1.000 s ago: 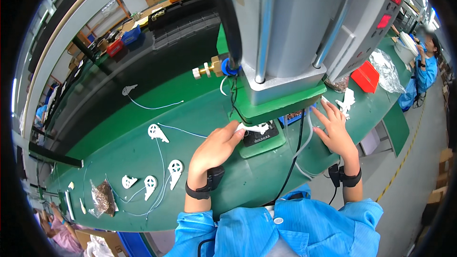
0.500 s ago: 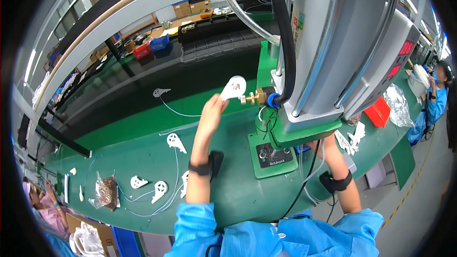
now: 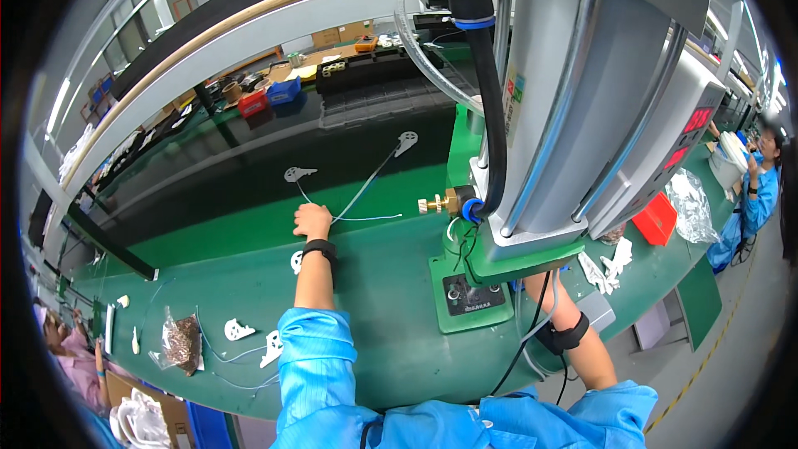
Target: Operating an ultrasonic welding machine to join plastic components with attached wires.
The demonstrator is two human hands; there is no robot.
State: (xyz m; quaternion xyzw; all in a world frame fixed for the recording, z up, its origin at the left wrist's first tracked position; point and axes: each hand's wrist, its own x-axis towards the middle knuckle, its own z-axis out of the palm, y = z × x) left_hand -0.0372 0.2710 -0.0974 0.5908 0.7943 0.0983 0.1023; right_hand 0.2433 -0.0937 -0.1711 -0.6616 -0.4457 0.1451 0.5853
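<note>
My left hand (image 3: 312, 220) is at the near edge of the black strip, fingers curled on a thin white cable (image 3: 363, 189). That cable leads to a flat white spoked plastic piece (image 3: 406, 143) with a pointed tail, lying on the strip. A similar white piece (image 3: 295, 175) lies to its left, also with a cable. Under my left forearm, another white piece (image 3: 296, 262) is partly covered. My right hand (image 3: 532, 280) is mostly hidden behind the head of the green and silver press (image 3: 544, 116), so its fingers do not show.
On the green table (image 3: 391, 349) lie more white pieces (image 3: 238, 330) and a bag of small brown parts (image 3: 181, 341). White gloves (image 3: 615, 259), a red bin (image 3: 655, 218) and clear plastic wrap (image 3: 695, 206) are right of the press. Co-workers sit at both sides.
My left hand has moved left and nearer, away from the press. The white piece it held up beside the brass fitting now lies on the black strip. My right hand stays behind the press.
</note>
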